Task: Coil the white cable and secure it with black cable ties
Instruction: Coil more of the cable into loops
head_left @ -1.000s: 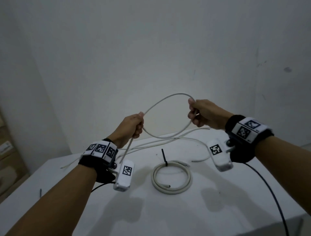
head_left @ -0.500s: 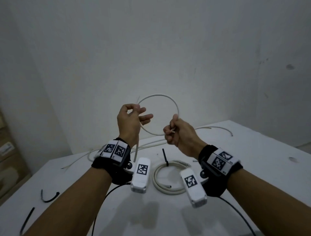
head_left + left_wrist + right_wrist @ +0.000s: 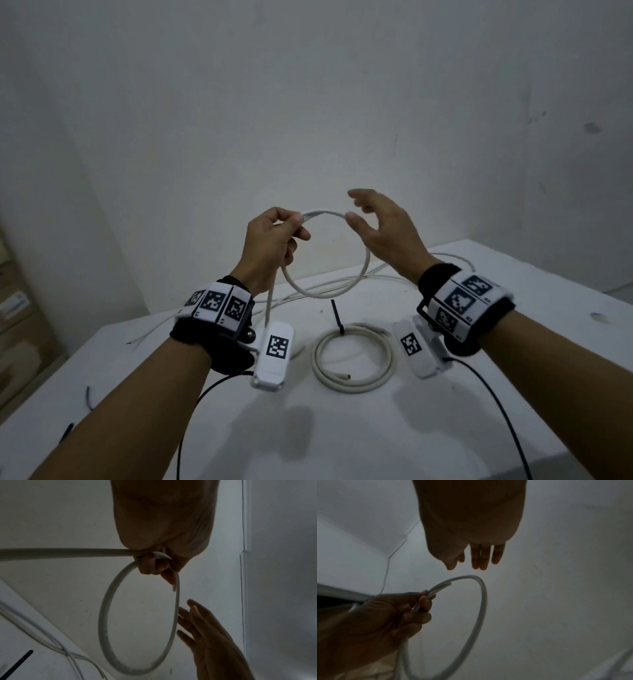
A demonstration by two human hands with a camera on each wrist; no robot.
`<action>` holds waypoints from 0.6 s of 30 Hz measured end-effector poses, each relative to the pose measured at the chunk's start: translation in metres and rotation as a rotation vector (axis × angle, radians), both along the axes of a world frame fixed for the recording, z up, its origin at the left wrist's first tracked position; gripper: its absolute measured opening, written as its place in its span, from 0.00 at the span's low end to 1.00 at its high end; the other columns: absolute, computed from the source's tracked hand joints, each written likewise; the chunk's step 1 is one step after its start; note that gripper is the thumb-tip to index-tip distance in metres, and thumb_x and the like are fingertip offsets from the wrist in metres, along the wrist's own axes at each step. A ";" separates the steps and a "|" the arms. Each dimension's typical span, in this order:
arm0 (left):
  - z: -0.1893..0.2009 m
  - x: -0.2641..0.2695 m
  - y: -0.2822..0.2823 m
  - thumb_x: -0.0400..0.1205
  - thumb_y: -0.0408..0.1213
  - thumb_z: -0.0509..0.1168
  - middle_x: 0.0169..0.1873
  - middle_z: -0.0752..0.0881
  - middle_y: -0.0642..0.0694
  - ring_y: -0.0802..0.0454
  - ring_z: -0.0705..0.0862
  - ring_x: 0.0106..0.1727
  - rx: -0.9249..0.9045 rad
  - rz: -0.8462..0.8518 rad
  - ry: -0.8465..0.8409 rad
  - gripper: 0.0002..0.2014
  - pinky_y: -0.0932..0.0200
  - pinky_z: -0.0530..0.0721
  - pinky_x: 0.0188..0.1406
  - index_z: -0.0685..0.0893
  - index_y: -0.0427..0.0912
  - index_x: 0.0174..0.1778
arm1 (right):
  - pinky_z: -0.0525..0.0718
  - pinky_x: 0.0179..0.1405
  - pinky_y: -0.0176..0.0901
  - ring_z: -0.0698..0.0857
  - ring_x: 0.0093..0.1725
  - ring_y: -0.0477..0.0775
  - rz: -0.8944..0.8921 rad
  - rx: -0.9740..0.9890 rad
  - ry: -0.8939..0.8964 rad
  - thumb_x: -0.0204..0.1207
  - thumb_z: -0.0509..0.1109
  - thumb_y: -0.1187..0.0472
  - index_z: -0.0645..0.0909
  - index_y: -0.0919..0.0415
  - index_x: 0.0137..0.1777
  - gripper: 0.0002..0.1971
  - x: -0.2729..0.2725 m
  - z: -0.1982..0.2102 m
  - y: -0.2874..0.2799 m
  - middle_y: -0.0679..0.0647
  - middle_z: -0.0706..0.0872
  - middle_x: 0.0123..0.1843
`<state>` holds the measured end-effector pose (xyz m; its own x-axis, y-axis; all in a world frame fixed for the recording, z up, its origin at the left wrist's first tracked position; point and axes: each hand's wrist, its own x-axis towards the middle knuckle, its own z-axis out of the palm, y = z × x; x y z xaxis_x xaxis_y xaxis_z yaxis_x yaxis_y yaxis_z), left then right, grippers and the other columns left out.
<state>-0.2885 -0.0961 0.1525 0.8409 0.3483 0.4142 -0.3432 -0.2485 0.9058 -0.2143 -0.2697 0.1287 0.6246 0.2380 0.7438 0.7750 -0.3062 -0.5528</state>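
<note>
Now left grip point(image 3: 274, 236) around cable loop point(image 3: 329, 291)

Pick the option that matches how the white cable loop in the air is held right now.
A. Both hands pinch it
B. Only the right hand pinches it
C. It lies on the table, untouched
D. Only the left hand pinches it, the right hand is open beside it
D: the left hand pinches the thin white cable loop where its end overlaps, while the right hand has straight fingers beside it.
</note>
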 end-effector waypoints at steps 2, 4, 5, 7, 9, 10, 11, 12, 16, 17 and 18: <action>-0.001 -0.001 -0.004 0.83 0.33 0.65 0.28 0.86 0.45 0.54 0.68 0.22 0.038 -0.039 0.041 0.05 0.65 0.65 0.19 0.80 0.39 0.42 | 0.78 0.62 0.47 0.82 0.60 0.51 0.000 -0.234 -0.062 0.80 0.67 0.51 0.75 0.55 0.71 0.21 0.002 0.015 0.003 0.52 0.85 0.62; -0.002 -0.002 -0.009 0.83 0.33 0.65 0.28 0.86 0.44 0.54 0.69 0.23 0.076 -0.075 0.071 0.06 0.64 0.65 0.20 0.81 0.40 0.40 | 0.81 0.54 0.45 0.85 0.51 0.50 0.060 -0.437 0.002 0.80 0.67 0.50 0.81 0.57 0.64 0.16 0.001 0.027 0.006 0.51 0.87 0.53; -0.002 -0.003 -0.011 0.83 0.34 0.66 0.29 0.86 0.43 0.54 0.69 0.23 0.094 -0.084 0.081 0.06 0.65 0.65 0.19 0.81 0.40 0.39 | 0.82 0.45 0.41 0.86 0.43 0.48 0.107 -0.492 0.042 0.80 0.66 0.51 0.84 0.58 0.55 0.12 0.002 0.031 0.008 0.50 0.88 0.45; -0.002 -0.005 -0.013 0.83 0.34 0.66 0.31 0.87 0.41 0.54 0.72 0.23 0.120 -0.088 0.091 0.06 0.65 0.67 0.18 0.81 0.39 0.40 | 0.77 0.32 0.33 0.85 0.31 0.45 0.153 -0.519 0.065 0.81 0.66 0.54 0.82 0.56 0.39 0.11 0.001 0.034 0.010 0.48 0.86 0.33; -0.002 -0.007 -0.013 0.83 0.34 0.66 0.36 0.89 0.37 0.51 0.77 0.23 0.118 -0.089 0.089 0.06 0.63 0.71 0.18 0.81 0.36 0.42 | 0.76 0.29 0.32 0.85 0.28 0.45 0.150 -0.482 0.061 0.81 0.66 0.54 0.80 0.54 0.34 0.13 0.001 0.032 0.010 0.48 0.86 0.31; -0.001 -0.007 -0.013 0.83 0.34 0.65 0.38 0.90 0.35 0.47 0.81 0.24 0.104 -0.092 0.089 0.06 0.61 0.76 0.19 0.81 0.34 0.44 | 0.77 0.30 0.34 0.86 0.28 0.45 0.143 -0.451 0.061 0.81 0.66 0.53 0.80 0.53 0.34 0.13 0.001 0.030 0.010 0.48 0.87 0.31; -0.001 -0.008 -0.012 0.83 0.34 0.65 0.40 0.90 0.34 0.42 0.85 0.26 0.082 -0.095 0.091 0.07 0.57 0.80 0.22 0.80 0.33 0.45 | 0.79 0.32 0.36 0.87 0.29 0.45 0.128 -0.425 0.062 0.81 0.65 0.52 0.80 0.52 0.35 0.13 0.001 0.029 0.009 0.47 0.89 0.32; -0.001 -0.008 -0.011 0.84 0.34 0.64 0.42 0.90 0.33 0.38 0.87 0.28 0.056 -0.092 0.092 0.06 0.53 0.84 0.25 0.79 0.34 0.45 | 0.81 0.34 0.39 0.88 0.30 0.45 0.107 -0.400 0.067 0.81 0.64 0.51 0.81 0.51 0.36 0.12 0.000 0.027 0.008 0.47 0.89 0.33; -0.003 -0.010 -0.006 0.86 0.35 0.61 0.42 0.90 0.32 0.33 0.88 0.31 -0.028 -0.051 0.098 0.08 0.43 0.88 0.32 0.74 0.37 0.42 | 0.86 0.40 0.43 0.88 0.28 0.44 0.039 -0.244 0.128 0.81 0.63 0.49 0.81 0.51 0.38 0.13 0.005 0.018 0.002 0.46 0.90 0.32; -0.005 -0.010 -0.006 0.86 0.35 0.61 0.43 0.90 0.32 0.32 0.89 0.32 -0.047 -0.054 0.104 0.08 0.42 0.88 0.33 0.73 0.37 0.42 | 0.87 0.40 0.45 0.88 0.27 0.46 0.044 -0.179 0.158 0.81 0.63 0.50 0.82 0.52 0.38 0.13 0.006 0.015 0.000 0.46 0.90 0.31; -0.007 -0.011 -0.007 0.87 0.35 0.60 0.43 0.90 0.31 0.32 0.89 0.33 -0.063 -0.062 0.111 0.08 0.42 0.88 0.33 0.73 0.37 0.43 | 0.87 0.39 0.46 0.89 0.26 0.48 0.057 -0.110 0.184 0.81 0.64 0.51 0.82 0.54 0.39 0.12 0.007 0.013 -0.002 0.48 0.90 0.30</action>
<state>-0.2996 -0.1027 0.1457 0.9010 0.3169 0.2962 -0.2526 -0.1718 0.9522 -0.2074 -0.2714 0.1413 0.7303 0.3502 0.5866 0.6823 -0.3307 -0.6520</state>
